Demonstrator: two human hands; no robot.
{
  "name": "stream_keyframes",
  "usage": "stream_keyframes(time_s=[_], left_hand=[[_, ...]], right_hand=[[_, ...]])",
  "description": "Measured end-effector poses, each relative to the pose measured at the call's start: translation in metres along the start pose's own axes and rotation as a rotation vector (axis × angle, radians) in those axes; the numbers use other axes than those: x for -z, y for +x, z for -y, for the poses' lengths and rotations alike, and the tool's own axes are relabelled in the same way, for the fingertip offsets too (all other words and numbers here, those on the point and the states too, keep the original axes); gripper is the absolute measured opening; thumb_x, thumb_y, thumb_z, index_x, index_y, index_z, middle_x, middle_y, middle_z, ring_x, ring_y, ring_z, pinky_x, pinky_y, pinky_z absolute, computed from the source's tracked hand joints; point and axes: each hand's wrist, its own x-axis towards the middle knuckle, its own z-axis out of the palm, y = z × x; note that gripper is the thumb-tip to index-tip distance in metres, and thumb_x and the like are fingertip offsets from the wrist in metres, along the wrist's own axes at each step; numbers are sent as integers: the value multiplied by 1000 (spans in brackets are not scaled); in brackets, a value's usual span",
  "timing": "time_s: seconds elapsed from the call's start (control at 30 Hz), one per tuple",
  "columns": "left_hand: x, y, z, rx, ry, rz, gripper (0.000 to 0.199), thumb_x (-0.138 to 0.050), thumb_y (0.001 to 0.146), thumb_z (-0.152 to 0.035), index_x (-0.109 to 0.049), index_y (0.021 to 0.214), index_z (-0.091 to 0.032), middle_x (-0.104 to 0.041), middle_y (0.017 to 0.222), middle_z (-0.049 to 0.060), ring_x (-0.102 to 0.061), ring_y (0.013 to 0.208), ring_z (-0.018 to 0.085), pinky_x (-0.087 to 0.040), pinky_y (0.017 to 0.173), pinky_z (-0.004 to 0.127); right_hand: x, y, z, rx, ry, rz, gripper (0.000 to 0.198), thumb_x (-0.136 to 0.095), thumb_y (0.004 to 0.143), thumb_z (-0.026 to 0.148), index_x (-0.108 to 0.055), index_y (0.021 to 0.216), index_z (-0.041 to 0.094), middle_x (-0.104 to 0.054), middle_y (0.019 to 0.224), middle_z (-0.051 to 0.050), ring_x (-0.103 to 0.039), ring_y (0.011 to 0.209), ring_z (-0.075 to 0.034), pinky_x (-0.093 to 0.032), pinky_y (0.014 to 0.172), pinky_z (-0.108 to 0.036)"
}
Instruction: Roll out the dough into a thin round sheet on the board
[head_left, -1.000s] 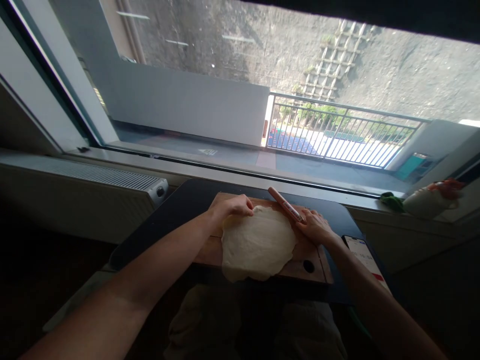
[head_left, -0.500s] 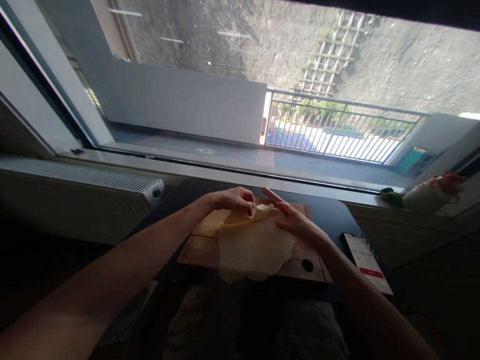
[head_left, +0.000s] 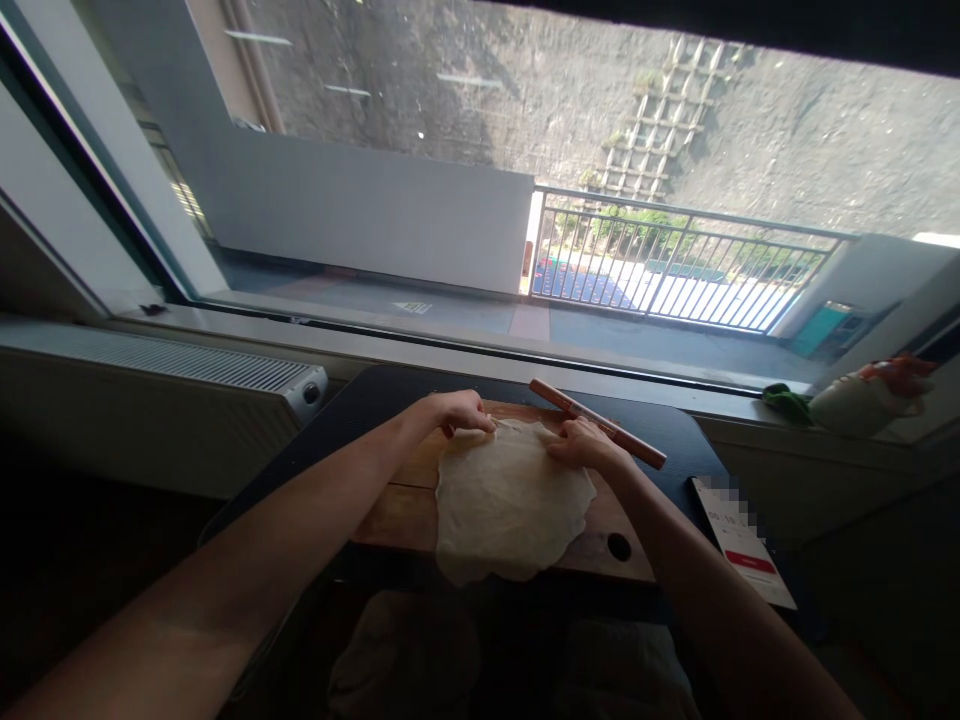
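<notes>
A thin, pale sheet of dough (head_left: pixel 510 500) is spread over a wooden cutting board (head_left: pixel 401 500), its near edge hanging past the board's front. My left hand (head_left: pixel 461 410) pinches the sheet's far left edge, fingers closed on it. At the far right edge my right hand (head_left: pixel 581 440) has its fingers curled on the dough, the fingertips partly hidden. Just behind the right hand a wooden rolling pin (head_left: pixel 637 447) lies slantwise over the board's far right corner, its middle partly covered by the hand.
The board rests on a dark table (head_left: pixel 360 400). A phone (head_left: pixel 742 545) with a lit screen lies at the table's right edge. A radiator (head_left: pixel 187 390) stands at left, below a window sill. On the sill at right are a white pot (head_left: pixel 847 405) and something green (head_left: pixel 786 402).
The far edge of the dough, raised and folded before, now lies flatter on the board. My left hand has moved slightly left and down; more of the rolling pin shows behind my right hand.
</notes>
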Motion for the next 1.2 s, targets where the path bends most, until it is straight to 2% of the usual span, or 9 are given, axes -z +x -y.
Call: stream_keyframes(time_s=[0.13,0.27,0.37,0.5,0.67,0.77,0.93,1.1,1.2], left_hand=[[-13,4,-5,-92,34,-35,52,-69,55,-50,-64,95,-17,-66,92,6,-61,82,21,-46,63,24],[-19,8,-18,-207,3,-44,79,-72,51,-47,-49,122,-19,-64,108,6,-61,90,21,-46,67,22],[-14,5,-23,-186,53,105,59,-72,52,-43,-62,106,-21,-68,95,2,-62,84,21,-46,65,23],[-11,-3,-15,-183,-16,208,30,-68,56,-36,-69,81,-19,-69,79,0,-62,73,19,-45,58,23],[-18,-15,-7,-250,-205,180,25,-62,60,-29,-67,82,-18,-68,76,1,-61,66,15,-45,55,21],[-16,-28,-11,-250,-278,140,26,-63,60,-27,-66,84,-18,-68,76,1,-61,65,14,-46,54,20],[11,-65,-26,-268,-541,133,31,-68,63,-32,-64,89,-17,-68,82,2,-62,70,15,-49,61,23],[18,-79,-26,-243,-743,135,38,-72,64,-33,-63,96,-16,-68,90,5,-63,75,16,-50,68,27],[0,-61,-7,-114,-722,104,37,-73,62,-32,-64,95,-17,-68,86,4,-62,70,14,-49,62,23]], right_hand=[[-7,-8,-8,146,205,-61,24,-58,76,40,-68,80,18,-66,80,-5,-58,73,-18,-41,64,-26],[-2,-28,-7,256,526,-101,37,-53,81,49,-66,92,17,-65,78,-3,-57,68,-15,-42,56,-24],[9,-44,-1,326,735,-17,40,-52,82,51,-62,105,20,-66,91,-3,-60,76,-15,-46,61,-24],[13,-57,-6,279,808,92,41,-60,78,46,-61,109,19,-66,97,-5,-61,83,-18,-49,67,-26],[-4,-62,-33,231,740,229,37,-70,69,38,-67,98,15,-68,92,-5,-62,83,-20,-50,71,-29],[-8,-69,-36,213,824,255,37,-68,71,42,-68,93,13,-68,90,-6,-62,82,-20,-51,71,-30],[26,-81,-20,304,1043,195,44,-62,76,48,-63,104,14,-67,91,-6,-63,79,-18,-52,67,-29],[74,-46,-13,327,1036,168,42,-65,73,46,-65,102,15,-67,94,-7,-63,78,-17,-52,69,-28],[63,-7,-9,271,846,75,40,-64,74,42,-66,102,13,-67,96,-10,-63,78,-17,-51,69,-27]])
